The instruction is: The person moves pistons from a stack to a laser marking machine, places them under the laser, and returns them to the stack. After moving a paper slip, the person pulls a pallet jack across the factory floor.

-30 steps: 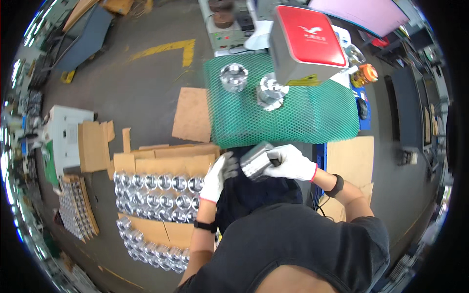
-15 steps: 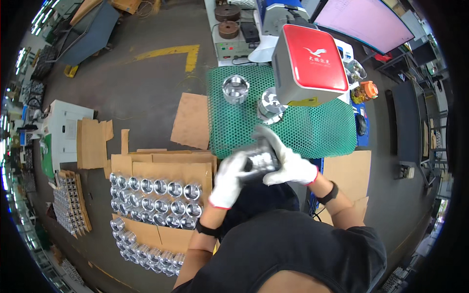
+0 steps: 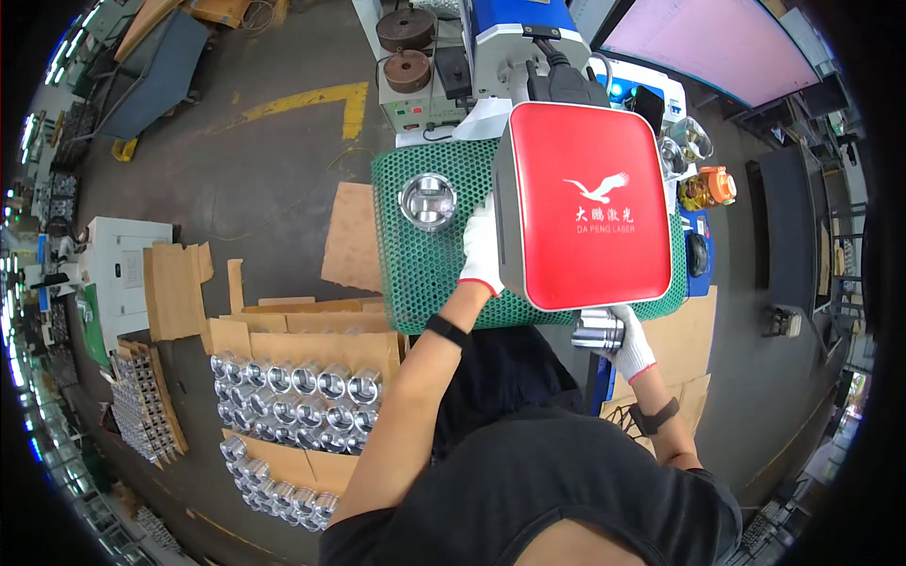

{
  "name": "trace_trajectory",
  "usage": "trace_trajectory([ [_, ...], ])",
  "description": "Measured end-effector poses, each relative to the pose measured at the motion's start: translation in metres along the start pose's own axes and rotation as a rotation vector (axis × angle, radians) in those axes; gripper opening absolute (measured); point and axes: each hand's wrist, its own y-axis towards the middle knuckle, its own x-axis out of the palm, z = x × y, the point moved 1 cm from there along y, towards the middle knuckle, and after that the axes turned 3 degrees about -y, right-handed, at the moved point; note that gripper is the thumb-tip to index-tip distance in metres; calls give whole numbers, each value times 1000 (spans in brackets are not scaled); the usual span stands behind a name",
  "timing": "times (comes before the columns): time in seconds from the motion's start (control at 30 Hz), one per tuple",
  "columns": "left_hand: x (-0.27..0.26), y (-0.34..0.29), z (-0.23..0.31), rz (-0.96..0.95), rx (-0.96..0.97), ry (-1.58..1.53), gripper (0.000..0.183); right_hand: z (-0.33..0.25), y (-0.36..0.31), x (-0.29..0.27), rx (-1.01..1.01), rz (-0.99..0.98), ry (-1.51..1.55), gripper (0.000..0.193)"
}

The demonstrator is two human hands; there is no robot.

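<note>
My right hand (image 3: 634,345), in a white glove, is closed round a shiny metal piston (image 3: 596,330), held tilted beside the near right corner of the red-topped machine head (image 3: 593,203). My left hand (image 3: 481,247), also gloved, reaches over the green perforated mat (image 3: 415,283) at the left side of that head. Its fingers are hidden behind the head, so whether they hold anything does not show. Another piston (image 3: 428,201) stands on the mat, left of my left hand.
Rows of pistons (image 3: 307,380) sit on cardboard (image 3: 311,338) at the left. A control box (image 3: 415,106) with brown discs stands behind the mat. To the right are an orange-lidded jar (image 3: 708,187), a black mouse (image 3: 697,253) and a monitor (image 3: 708,42).
My hands, together round a piston before, have parted. The right moved right with a piston, the left forward beside the machine head. The head looks nearer and covers where a second piston stood.
</note>
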Motion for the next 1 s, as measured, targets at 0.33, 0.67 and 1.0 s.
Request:
trace_trajectory([
  [0.33,-88,-122,-37,310,-92,-1154,80,-24,161,90,-1230,-74,-848,51],
  [0.67,-87,-363,-219,426,-724,-1521,55,-33,102,190,-1026,-281,-1180,55],
  [1.0,-84,-411,-215,597,-639,-1463,38,-32,62,236,-1269,140,-1612,65],
])
